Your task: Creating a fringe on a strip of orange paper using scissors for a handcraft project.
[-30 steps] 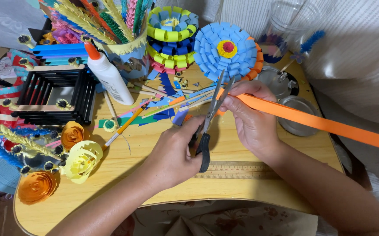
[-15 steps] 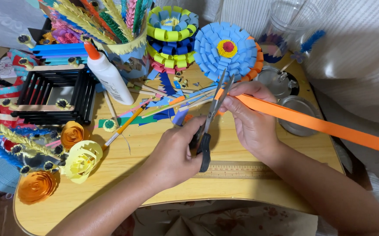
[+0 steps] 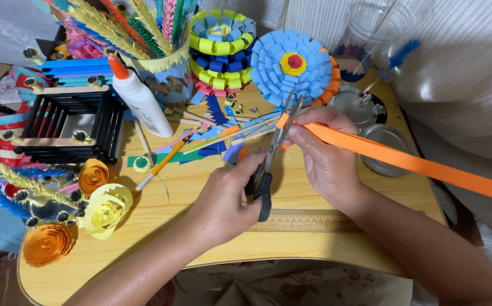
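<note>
Scissors (image 3: 277, 148) unmoved, handles perhaps hidden.

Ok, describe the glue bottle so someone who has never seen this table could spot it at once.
Start at the wooden table and go to its far left, where a black slatted box sits. The glue bottle leans just right of that box, in front of the cup of paper feathers. It is the only plain white plastic thing there, topped with an orange cone cap.
</note>
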